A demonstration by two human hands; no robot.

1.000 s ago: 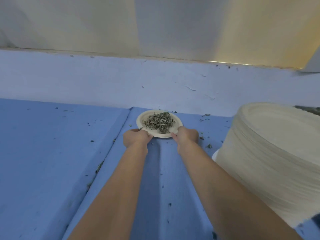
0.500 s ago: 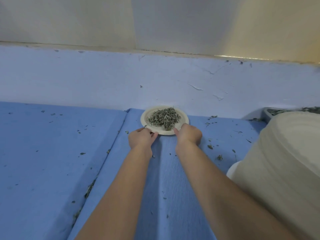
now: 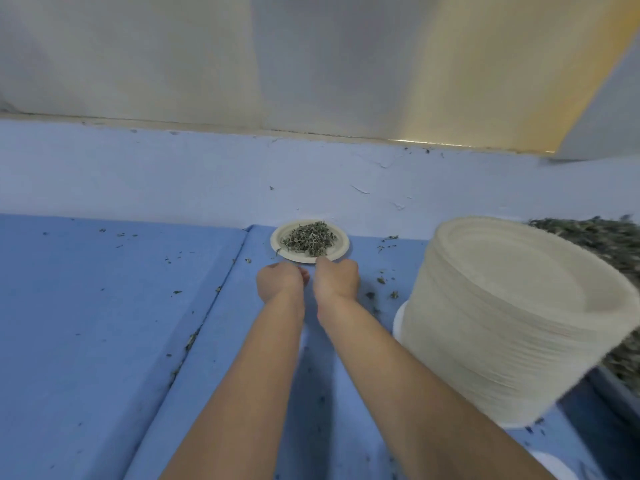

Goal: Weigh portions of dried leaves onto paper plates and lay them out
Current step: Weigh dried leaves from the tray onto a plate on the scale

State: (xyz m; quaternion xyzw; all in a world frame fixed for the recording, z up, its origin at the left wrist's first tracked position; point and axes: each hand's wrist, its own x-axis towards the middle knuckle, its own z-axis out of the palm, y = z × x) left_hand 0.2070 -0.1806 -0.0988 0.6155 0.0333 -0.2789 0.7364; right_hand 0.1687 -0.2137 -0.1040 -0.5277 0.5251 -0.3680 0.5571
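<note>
Two bare arms reach out over a blue table top (image 3: 104,341). A long line (image 3: 207,313) runs up the blue top, and the part to the left of it sits a little higher. Small dry leaf bits (image 3: 381,280) lie here and there on the blue.

On the right, close by, stands a tall stack of paper plates (image 3: 502,323). It leans to one side. It rests on something white (image 3: 400,323), but only a small edge of that shows. The stack hides part of a big heap of loose leaves (image 3: 595,237) behind it at the far right.

Farther out are the hands, close together. The left hand (image 3: 280,284) is just in front of the plate and does not touch it. Its fingers (image 3: 304,276) curl under, and I cannot tell if there is anything in it. The right hand (image 3: 337,278) is at the near rim of the plate. Its back faces up and its fingers are hidden, so I cannot tell if it pinches the rim or only touches it.

The paper plate (image 3: 277,240) lies flat on the blue top, right at the back, near the wall. A small pile of dried leaves (image 3: 308,239) sits in the middle of it.

Behind the plate is a low blue wall strip (image 3: 173,178) with small chips in the paint. Above that is a pale wall (image 3: 173,57).
</note>
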